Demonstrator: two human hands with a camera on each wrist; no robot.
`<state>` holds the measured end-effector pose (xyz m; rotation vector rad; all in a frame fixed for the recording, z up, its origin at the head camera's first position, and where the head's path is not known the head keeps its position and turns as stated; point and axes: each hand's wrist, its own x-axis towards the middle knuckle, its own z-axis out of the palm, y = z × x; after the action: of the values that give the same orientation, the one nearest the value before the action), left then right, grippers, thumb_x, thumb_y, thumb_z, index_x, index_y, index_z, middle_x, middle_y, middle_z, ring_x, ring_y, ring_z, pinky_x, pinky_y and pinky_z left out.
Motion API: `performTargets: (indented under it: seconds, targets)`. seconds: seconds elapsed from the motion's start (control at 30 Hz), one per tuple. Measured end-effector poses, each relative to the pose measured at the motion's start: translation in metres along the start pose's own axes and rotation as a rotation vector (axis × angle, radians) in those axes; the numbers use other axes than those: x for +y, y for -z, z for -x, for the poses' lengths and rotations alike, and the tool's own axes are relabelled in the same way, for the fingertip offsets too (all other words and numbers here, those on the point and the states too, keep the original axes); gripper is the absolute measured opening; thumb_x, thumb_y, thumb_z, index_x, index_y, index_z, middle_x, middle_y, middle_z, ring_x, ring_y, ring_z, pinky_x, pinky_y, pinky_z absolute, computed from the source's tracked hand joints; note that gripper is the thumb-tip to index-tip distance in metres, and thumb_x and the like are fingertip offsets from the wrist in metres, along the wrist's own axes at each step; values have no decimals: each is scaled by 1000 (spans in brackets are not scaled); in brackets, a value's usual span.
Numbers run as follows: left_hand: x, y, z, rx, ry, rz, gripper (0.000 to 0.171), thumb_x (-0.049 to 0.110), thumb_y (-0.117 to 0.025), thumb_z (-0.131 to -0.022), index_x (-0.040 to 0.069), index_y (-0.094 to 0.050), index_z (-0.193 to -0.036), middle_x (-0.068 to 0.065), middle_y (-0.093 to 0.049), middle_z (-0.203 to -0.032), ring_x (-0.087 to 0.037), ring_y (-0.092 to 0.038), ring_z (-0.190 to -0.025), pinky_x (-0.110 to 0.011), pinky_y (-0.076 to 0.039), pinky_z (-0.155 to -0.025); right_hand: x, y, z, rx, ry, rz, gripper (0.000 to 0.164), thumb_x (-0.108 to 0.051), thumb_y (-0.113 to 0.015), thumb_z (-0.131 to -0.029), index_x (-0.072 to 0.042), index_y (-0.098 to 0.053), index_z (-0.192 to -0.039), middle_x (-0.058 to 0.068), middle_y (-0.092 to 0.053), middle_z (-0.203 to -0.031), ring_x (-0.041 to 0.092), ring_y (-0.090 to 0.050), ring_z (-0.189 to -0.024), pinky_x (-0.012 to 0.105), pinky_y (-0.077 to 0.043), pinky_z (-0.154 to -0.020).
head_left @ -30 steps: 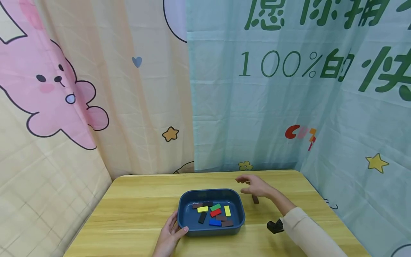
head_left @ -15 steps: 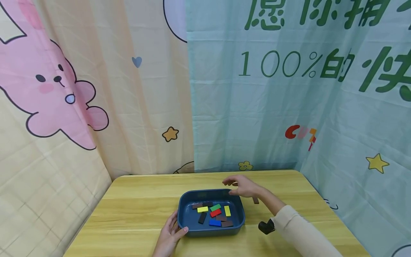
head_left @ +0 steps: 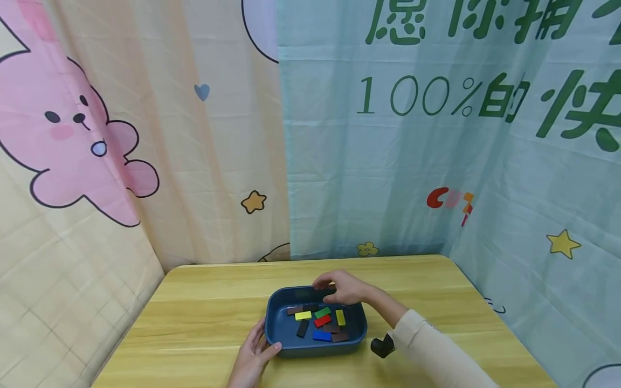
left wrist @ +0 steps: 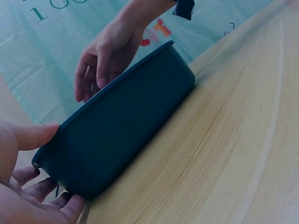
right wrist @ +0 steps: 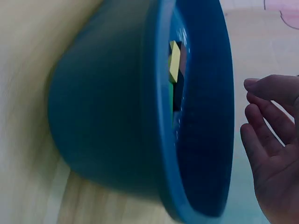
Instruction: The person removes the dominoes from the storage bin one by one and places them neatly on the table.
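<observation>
A dark blue rectangular bin (head_left: 315,353) stands on the table, with several small flat blocks inside: yellow (head_left: 303,316), green (head_left: 322,312), red (head_left: 322,321), blue (head_left: 322,335), black and brown. My left hand (head_left: 251,355) grips its front-left corner; in the left wrist view the thumb (left wrist: 39,135) lies on the rim and the fingers bend round the outer wall. Above the back-right rim hovers my right hand (head_left: 345,288), fingers loosely bent and thumb apart. In the right wrist view this hand (right wrist: 275,135) shows no block, though part of its grasp is hidden.
The wooden table (head_left: 204,312) reaches back to printed curtains (head_left: 339,161). A black device (head_left: 383,346) sits at the right sleeve's cuff. The right forearm covers the spot where a brown block lay.
My right hand has moved left from beside the bin to over its back rim. The brown block on the table has gone out of sight behind the forearm. The left hand keeps its grip.
</observation>
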<state>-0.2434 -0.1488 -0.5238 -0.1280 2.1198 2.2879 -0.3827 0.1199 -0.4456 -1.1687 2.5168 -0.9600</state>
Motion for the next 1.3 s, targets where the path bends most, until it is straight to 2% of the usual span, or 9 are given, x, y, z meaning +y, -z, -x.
performTargets:
  seconds: [0.2,0.33,0.5,0.77,0.93,1.03,1.1,1.2,1.3]
  targets:
    - [0,2,-2,-12,-11,-19,85,0,-73,-95,-13,-18,-158,-42,-15,-160,-60,-24,-143,-58,-40,-110,-3,-20,-12,-42,18,14,36,1,-72,-94,-1,-68,-130,5,-69,-126,18,-64,-114,26,-52,-100]
    - [0,1,-2,-15,0,-16,85,0,-73,-95,-12,-17,-158,-42,-14,-160,-60,-23,-143,-60,-39,-110,-1,-32,-18,-78,12,9,35,0,-72,-93,-4,-70,-128,4,-69,-124,18,-64,-115,28,-53,-99]
    - [3,0,0,-20,-8,-12,84,0,-72,-95,-12,-18,-158,-42,-15,-160,-59,-24,-144,-58,-40,-110,4,-45,-23,-96,4,41,34,-3,-74,-92,-12,-73,-125,-6,-71,-118,9,-64,-109,26,-53,-96]
    - [1,3,1,-43,-28,-1,83,-1,-70,-96,-14,-15,-157,-43,-12,-159,-60,-22,-144,-56,-42,-109,7,-62,-25,-142,45,69,31,-2,-75,-92,-10,-75,-122,-8,-71,-117,2,-64,-107,22,-53,-95]
    - [-1,2,0,-40,-25,-4,83,-3,-70,-95,-14,-16,-157,-43,-13,-159,-60,-23,-143,-56,-43,-109,7,-68,-26,-167,123,165,29,0,-77,-90,-11,-78,-116,-9,-71,-113,0,-62,-104,20,-52,-92]
    - [0,2,1,-39,-30,-9,83,-2,-70,-95,-14,-16,-157,-43,-13,-159,-60,-23,-143,-56,-43,-109,5,-69,-29,-187,189,243,27,1,-76,-90,-12,-79,-114,-8,-71,-113,2,-61,-110,18,-50,-94]
    - [0,2,1,-37,-32,-6,83,-3,-71,-95,-14,-17,-157,-43,-13,-159,-60,-23,-143,-56,-43,-109,3,-69,-30,-193,223,282,27,1,-77,-90,-12,-80,-112,-6,-72,-120,3,-60,-117,17,-49,-96]
    - [1,3,1,-38,-32,3,83,-2,-71,-95,-14,-17,-157,-43,-14,-159,-59,-23,-144,-54,-44,-109,2,-69,-32,-191,219,303,24,0,-77,-90,-13,-81,-110,-5,-72,-120,3,-61,-116,15,-49,-93]
    - [-1,4,0,-50,-36,13,83,-3,-70,-95,-14,-16,-157,-43,-13,-159,-59,-22,-144,-52,-44,-109,2,-70,-32,-181,182,304,20,-4,-78,-91,-14,-81,-108,-9,-72,-113,-1,-62,-106,14,-50,-88]
